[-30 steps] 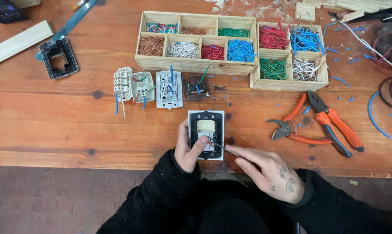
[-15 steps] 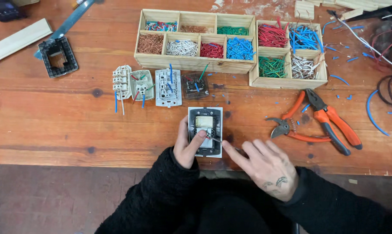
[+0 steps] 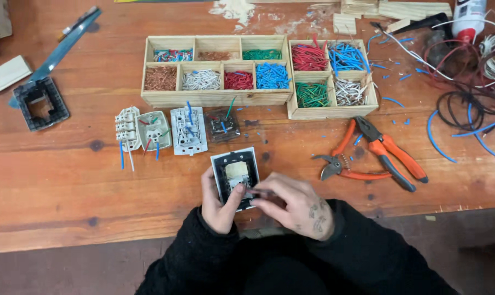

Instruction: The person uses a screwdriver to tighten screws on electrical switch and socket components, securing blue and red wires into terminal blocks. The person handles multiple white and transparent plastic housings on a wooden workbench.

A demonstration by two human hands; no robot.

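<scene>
The left hand (image 3: 219,199) is gripping the left edge of a switch frame (image 3: 236,176), thumb pressing on its pale centre, while the right hand (image 3: 294,205) is pinching its fingertips together at the frame's lower right corner; whether they are gripping something small there I cannot tell. The frame is lying on the wooden table (image 3: 67,186) near its front edge. At 12 o'clock from it, switch modules (image 3: 188,130) are sitting in a row. At 3 o'clock, orange-handled pliers (image 3: 392,155) are lying beside pruning shears (image 3: 343,164).
</scene>
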